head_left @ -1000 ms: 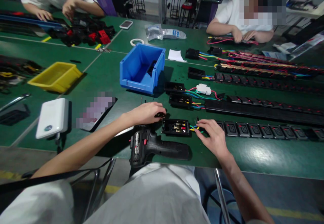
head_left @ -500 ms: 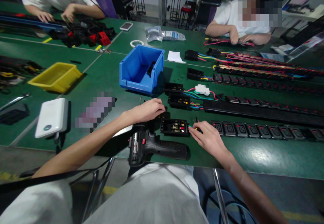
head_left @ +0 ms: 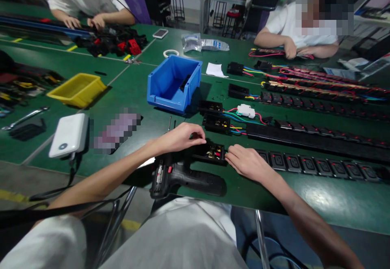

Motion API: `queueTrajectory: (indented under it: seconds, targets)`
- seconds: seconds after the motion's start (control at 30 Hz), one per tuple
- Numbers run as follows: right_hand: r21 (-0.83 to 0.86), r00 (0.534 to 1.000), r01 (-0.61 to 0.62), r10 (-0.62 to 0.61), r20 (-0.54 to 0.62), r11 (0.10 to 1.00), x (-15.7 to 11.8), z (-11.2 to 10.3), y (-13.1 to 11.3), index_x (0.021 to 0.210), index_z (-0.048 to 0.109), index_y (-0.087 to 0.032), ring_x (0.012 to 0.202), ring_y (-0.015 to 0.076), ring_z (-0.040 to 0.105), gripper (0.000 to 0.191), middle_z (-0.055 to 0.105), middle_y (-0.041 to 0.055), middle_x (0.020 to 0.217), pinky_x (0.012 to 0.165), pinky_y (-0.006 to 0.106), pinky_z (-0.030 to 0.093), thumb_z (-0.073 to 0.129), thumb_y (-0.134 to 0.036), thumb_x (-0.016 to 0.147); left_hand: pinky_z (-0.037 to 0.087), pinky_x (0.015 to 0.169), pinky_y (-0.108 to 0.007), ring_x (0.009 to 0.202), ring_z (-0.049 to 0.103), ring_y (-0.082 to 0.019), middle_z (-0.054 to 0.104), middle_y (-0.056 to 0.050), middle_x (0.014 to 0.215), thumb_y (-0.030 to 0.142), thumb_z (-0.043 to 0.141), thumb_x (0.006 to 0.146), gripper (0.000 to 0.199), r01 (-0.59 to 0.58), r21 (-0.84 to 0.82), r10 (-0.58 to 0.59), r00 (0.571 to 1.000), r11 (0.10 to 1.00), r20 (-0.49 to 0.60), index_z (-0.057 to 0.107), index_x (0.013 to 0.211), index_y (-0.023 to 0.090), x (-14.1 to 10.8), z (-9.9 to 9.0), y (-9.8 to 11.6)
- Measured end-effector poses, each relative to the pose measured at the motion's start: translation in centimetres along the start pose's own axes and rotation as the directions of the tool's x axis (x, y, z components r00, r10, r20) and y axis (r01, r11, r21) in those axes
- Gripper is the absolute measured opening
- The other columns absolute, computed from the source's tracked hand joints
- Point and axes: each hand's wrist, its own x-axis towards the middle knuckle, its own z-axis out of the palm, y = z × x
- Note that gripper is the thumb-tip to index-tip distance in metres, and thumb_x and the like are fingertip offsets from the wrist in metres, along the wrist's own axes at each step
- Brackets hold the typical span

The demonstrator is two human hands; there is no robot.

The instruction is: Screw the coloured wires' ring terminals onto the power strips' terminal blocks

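Observation:
In front of me lies a black open-topped housing (head_left: pixel 217 152) with brass terminals and a red piece inside. Over its left part, my left hand (head_left: pixel 186 135) has thumb and forefinger closed in a pinch; whatever they hold is too small to make out. My right hand (head_left: pixel 248 161) is closed at the housing's right end, its fingertips hiding the wires there. From under that hand a row of black sockets (head_left: pixel 307 165) runs off to the right. A black cordless drill (head_left: pixel 189 179) lies just below my left hand, near the table edge.
Behind the housing lie more wired power strips (head_left: pixel 292 137) and a white connector (head_left: pixel 245 110). A blue bin (head_left: pixel 195 86), a yellow tray (head_left: pixel 76 94), a phone (head_left: pixel 118 133) and a white power bank (head_left: pixel 69 135) stand to the left. Two people work across the green table (head_left: pixel 128 94).
My left hand has moved right and slightly down, from left of the housing to above it. My right fingers now cover the coloured wires that showed before. The view has shifted slightly.

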Motion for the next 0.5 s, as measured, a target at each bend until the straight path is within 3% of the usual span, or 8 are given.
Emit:
queueTrajectory:
  seconds: [0.17,0.5]
  targets:
    - [0.005,0.997,-0.008,0.008,-0.073,1.000,-0.6,0.4,0.0,0.084,0.056,-0.016,0.078,0.0147,0.040,0.013,0.051,0.0038,0.081,0.058,0.030,0.020,0.048,-0.018,0.093,0.042,0.073,-0.022,0.079,0.061,-0.013,0.067,-0.003,0.086,0.034,0.059,0.091,0.021,-0.049,0.018,0.049,0.999,0.999,-0.009,0.067,0.093,0.015,0.3,0.5,1.3]
    - [0.013,0.985,-0.032,0.034,-0.170,0.999,-1.2,1.1,0.1,0.082,0.056,-0.015,0.077,0.0139,0.040,0.017,0.052,0.0045,0.079,0.057,0.029,0.021,0.046,-0.020,0.095,0.045,0.075,-0.024,0.081,0.062,-0.014,0.067,-0.005,0.089,0.031,0.061,0.090,0.019,-0.123,0.038,0.119,0.989,0.992,0.083,0.070,0.099,0.017,1.3,2.1,2.6]
